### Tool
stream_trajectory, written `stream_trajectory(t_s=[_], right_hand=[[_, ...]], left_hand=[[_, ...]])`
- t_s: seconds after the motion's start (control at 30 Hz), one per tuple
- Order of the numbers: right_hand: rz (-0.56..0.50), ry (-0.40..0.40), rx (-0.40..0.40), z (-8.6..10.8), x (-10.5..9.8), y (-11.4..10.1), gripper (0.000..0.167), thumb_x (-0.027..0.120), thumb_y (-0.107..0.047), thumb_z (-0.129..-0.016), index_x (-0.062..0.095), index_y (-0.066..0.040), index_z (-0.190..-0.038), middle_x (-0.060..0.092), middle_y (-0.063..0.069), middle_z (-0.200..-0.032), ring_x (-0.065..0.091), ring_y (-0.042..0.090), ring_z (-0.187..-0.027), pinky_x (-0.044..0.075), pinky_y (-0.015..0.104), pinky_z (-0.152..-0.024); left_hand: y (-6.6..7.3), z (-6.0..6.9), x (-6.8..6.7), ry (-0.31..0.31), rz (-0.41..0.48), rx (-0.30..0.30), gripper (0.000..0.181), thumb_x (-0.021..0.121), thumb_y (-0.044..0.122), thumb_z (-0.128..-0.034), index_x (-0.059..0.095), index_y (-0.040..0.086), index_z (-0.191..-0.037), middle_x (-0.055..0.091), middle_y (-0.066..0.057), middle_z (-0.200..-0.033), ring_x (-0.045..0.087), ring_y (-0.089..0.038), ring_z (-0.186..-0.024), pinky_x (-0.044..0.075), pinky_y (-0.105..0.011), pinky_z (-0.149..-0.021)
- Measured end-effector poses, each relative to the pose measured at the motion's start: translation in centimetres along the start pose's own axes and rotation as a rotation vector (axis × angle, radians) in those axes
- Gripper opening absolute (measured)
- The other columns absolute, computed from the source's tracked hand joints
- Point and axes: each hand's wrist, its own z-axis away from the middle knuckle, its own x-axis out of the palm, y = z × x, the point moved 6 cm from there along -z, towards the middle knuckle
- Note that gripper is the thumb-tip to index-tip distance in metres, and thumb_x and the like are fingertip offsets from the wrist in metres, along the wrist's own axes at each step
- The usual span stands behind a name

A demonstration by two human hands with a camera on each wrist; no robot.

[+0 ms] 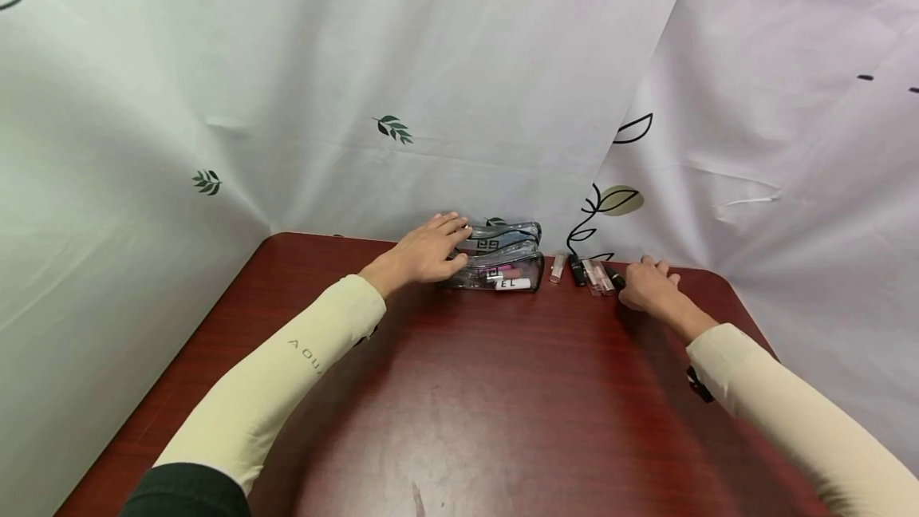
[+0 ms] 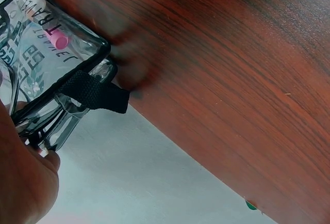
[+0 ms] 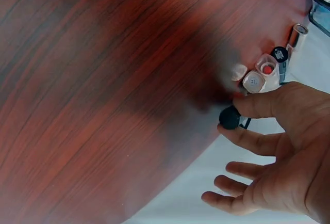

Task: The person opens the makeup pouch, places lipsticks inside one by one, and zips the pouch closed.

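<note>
My left hand [image 1: 424, 252] grips the left end of a clear, black-edged pouch [image 1: 540, 266], thumb at its front and fingers over its top. Pink and white tubes show through the plastic; the left wrist view shows the pouch [image 2: 51, 72] with a black strap [image 2: 95, 94], and part of the left hand [image 2: 26, 177]. At the right of a row of small cosmetics, my right hand [image 1: 655, 291] pinches a black-capped item [image 3: 230, 117] between thumb and index finger. The other fingers of the right hand [image 3: 289, 167] are spread apart in the right wrist view.
Between pouch and right hand lie a clear tube [image 1: 557, 269], a black tube [image 1: 577, 270] and pinkish clear tubes [image 1: 597, 278] near the back edge of the red-brown table [image 1: 495, 397]. A pale curtain [image 1: 467, 102] hangs just behind.
</note>
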Motion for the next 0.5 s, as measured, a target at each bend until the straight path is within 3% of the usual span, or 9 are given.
stream_trajectory(t_s=[0.17, 0.33, 0.5], right_hand=[[-0.029, 0.049, 0.031, 0.3, -0.8, 0.0, 0.024, 0.059, -0.006, -0.091, 0.066, 0.013, -0.103, 0.047, 0.045, -0.131, 0.037, 0.074, -0.129, 0.034, 0.090, -0.109], [-0.054, 0.094, 0.025, 0.4, -1.5, 0.1, 0.032, 0.060, -0.006, -0.088, 0.066, 0.017, -0.109, 0.043, 0.049, -0.142, 0.034, 0.080, -0.135, 0.026, 0.098, -0.113], [-0.048, 0.143, -0.001, 0.7, -2.7, 0.0, 0.035, 0.058, -0.007, -0.086, 0.067, 0.016, -0.111, 0.042, 0.050, -0.145, 0.038, 0.079, -0.132, 0.031, 0.098, -0.110]], left_hand=[[0.0, 0.0, 0.0, 0.003, 0.001, 0.001, 0.072, 0.042, 0.043, -0.1142, 0.042, 0.005, -0.175, 0.032, -0.017, -0.186, 0.021, -0.037, -0.178, 0.013, -0.051, -0.147], [0.0, 0.0, -0.1, 0.001, -0.001, 0.001, 0.071, 0.042, 0.042, -0.1145, 0.042, 0.005, -0.175, 0.032, -0.017, -0.186, 0.022, -0.037, -0.177, 0.014, -0.051, -0.147], [0.0, 0.0, -0.1, -0.005, 0.001, 0.000, 0.070, 0.042, 0.042, -0.1149, 0.041, 0.005, -0.175, 0.032, -0.017, -0.186, 0.022, -0.037, -0.178, 0.013, -0.051, -0.147]])
